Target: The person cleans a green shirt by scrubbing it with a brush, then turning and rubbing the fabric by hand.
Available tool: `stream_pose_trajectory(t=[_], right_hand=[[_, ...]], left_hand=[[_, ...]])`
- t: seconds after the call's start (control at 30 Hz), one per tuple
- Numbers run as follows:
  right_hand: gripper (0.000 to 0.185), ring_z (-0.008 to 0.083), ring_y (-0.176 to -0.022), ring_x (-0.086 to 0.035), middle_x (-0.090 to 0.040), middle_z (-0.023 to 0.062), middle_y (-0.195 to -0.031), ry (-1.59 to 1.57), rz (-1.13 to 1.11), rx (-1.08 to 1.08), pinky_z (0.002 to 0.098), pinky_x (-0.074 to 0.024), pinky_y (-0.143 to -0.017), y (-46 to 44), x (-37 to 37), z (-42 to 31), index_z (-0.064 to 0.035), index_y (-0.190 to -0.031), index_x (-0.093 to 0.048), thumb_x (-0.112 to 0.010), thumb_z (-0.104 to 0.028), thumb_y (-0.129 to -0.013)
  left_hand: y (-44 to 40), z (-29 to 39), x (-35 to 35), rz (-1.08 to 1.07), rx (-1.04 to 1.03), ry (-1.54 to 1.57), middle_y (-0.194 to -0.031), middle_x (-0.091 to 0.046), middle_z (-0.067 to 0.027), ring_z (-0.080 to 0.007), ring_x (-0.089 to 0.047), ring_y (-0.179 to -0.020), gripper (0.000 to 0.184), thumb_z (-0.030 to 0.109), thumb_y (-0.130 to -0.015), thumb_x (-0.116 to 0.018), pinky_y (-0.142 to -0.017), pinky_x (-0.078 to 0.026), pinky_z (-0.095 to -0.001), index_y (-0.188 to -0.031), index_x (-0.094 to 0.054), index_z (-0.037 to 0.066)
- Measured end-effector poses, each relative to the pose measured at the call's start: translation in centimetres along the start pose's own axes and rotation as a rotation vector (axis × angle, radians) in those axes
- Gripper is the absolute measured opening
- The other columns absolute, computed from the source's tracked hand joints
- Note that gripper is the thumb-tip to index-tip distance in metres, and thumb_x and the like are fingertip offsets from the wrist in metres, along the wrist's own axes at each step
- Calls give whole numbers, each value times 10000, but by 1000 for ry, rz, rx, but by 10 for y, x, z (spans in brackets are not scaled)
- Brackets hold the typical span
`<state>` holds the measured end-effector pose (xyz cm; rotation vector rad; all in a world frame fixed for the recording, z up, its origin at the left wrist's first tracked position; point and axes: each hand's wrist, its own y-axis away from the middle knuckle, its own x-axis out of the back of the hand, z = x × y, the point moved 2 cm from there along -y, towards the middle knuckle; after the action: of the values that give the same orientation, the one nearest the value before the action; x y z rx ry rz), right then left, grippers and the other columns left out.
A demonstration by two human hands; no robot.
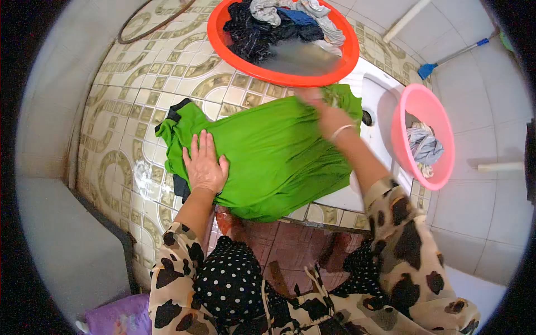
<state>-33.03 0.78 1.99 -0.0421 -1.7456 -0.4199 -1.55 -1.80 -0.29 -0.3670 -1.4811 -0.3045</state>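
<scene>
Patterned cream floor tiles (120, 131) are carrying a spread green cloth garment (268, 151). Open-palmed left hand (206, 169) is pressing one end, probably anchoring it; right hand (331, 116) is blurring over the other, grip unclear.

R fingers (314, 99) blurred, hold unclear, red tub (262, 75) cut off @ top, purple item (120, 316) cut btm

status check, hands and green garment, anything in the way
Left hand flat on green garment. Right hand blurred at its right end, grip unclear. Garment spread, creased. Red tub close beyond right hand, may crowd it.
</scene>
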Motion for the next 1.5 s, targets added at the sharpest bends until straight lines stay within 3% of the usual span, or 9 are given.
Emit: stream_pose_trajectory(t=[0.2, 0.4, 0.6, 0.77, 0.83, 0.93, 1.03, 1.23, 1.5], right_hand=[[517, 355, -674, -587, -590, 212, -766, -39, -238, 321, 446, -473, -604, 47, -21, -142, -159, -1260, -333, -418, -98, -753], [489, 359, -708, -588, -587, 218, -842, -28, 6, -67, 438, -466, -631, 12, -1, 45, -216, -1224, -394, -379, -41, -768], [651, 324, -611, -588, -586, 177, -704, -46, -176, 444, 444, -472, -544, 65, -23, -143, -298, -1314, -210, -417, -53, -748], [551, 318, -630, -596, -594, 185, -756, -15, 19, 7, 425, -472, -542, 35, -11, 14, -282, -1261, -332, -372, -21, -777], [492, 321, -615, -590, -595, 180, -735, -342, 156, 162, 431, -461, -524, -3, -73, 132, -250, -1217, -385, -380, -27, -778], [527, 319, -632, -595, -598, 165, -709, 60, -101, 28, 434, -479, -566, 46, 5, -26, -245, -1255, -308, -410, -68, -770], [632, 320, -650, -599, -594, 167, -714, 34, -251, 327, 428, -484, -569, 81, -26, -120, -311, -1306, -202, -420, -81, -759], [557, 336, -574, -582, -581, 188, -666, -147, 56, 6, 443, -454, -499, 40, -3, 52, -290, -1270, -285, -385, -43, -782], [518, 327, -673, -597, -595, 196, -754, -18, -257, 302, 459, -472, -581, 57, -27, -138, -199, -1281, -275, -401, -129, -784]], left_hand=[[2, -1, -2, 16, 2, 10, -1355, -262, -99, -277, -229, -1244, 624, 296, -748, -459, -1001, -155, -491, -1281, -289, 20], [0, 0, 0, 6, -10, 4, -1349, -273, -99, -279, -232, -1243, 614, 288, -743, -461, -996, -157, -498, -1269, -303, 14], [1, -2, -2, 12, -14, 7, -1346, -277, -101, -280, -235, -1241, 628, 293, -737, -475, -997, -156, -499, -1272, -303, 13], [0, -3, 0, 17, 2, 19, -1353, -266, -98, -276, -229, -1245, 627, 287, -739, -473, -1001, -150, -495, -1276, -297, 16], [-1, 1, 3, -53, 17, 19, -1360, -251, -98, -275, -220, -1249, 627, 285, -740, -474, -1002, -147, -496, -1277, -295, 16], [0, 0, -1, -2, 5, 28, -1363, -243, -96, -273, -215, -1251, 626, 286, -738, -476, -1003, -145, -496, -1276, -298, 17], [1, -1, -1, 32, -21, 4, -1358, -254, -98, -276, -226, -1246, 623, 287, -737, -476, -1001, -149, -498, -1272, -304, 17], [0, -1, -1, 17, 2, 36, -1348, -272, -106, -283, -244, -1236, 623, 287, -735, -482, -995, -162, -500, -1268, -309, 15], [2, -2, -4, 34, -7, 21, -1343, -281, -102, -279, -250, -1232, 618, 295, -736, -483, -992, -167, -500, -1259, -320, 9]])
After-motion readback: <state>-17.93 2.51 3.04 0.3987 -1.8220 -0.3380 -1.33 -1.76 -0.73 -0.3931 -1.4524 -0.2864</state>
